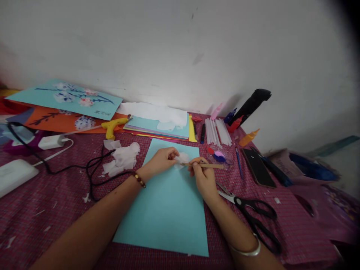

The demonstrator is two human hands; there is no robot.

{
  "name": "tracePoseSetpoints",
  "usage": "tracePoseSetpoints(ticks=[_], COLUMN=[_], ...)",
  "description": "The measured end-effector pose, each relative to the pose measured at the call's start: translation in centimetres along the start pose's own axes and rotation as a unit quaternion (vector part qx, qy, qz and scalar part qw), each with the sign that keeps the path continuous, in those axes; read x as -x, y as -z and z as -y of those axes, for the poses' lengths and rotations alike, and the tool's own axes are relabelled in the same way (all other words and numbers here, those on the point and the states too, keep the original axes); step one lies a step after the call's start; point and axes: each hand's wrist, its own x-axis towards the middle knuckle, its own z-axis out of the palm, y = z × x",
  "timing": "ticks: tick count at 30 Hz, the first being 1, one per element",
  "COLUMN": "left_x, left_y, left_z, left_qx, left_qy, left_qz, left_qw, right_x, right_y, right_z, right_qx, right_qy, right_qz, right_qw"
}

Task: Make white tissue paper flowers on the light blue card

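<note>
Over blue paper (pixel 168 210), left hand (pixel 163 159) pinching blurred tissue (pixel 182 157), right hand (pixel 204 178) gripping stick (pixel 213 165), perhaps a brush

- The tissue (pixel 182 157) is blurred and partly covered by fingers of the left hand (pixel 163 159); its shape cannot be told.
- The right hand (pixel 203 176) hides part of the stick (pixel 213 165), whose tip is lost against the tissue.
- The scissors (pixel 253 210) have their blade tips behind the right wrist.
- The left edge cuts off a white box (pixel 14 174).
- The bottom edge cuts off both forearms.
- Print on the bag (pixel 284 163) is too blurred to read.
</note>
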Motion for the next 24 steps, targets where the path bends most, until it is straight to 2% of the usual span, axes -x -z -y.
tracePoseSetpoints(ticks=[4,12,24], left_x=[-0.12,-0.05,0.17], left_y=[-0.09,0.46,0.44], left_z=[0.20,0.03,-0.34], left_qx=[0.017,0.082,0.080], left_qy=[-0.012,0.007,0.002], left_qz=[-0.013,-0.067,-0.064], left_qw=[1.000,0.994,0.995], right_x=[-0.12,0.23,0.61], right_y=[-0.25,-0.33,-0.30], right_z=[-0.42,-0.82,-0.37], right_qx=[0.029,0.074,0.141], right_qy=[-0.005,0.014,0.049], right_qz=[0.025,0.026,0.046], right_qw=[0.999,0.997,0.988])
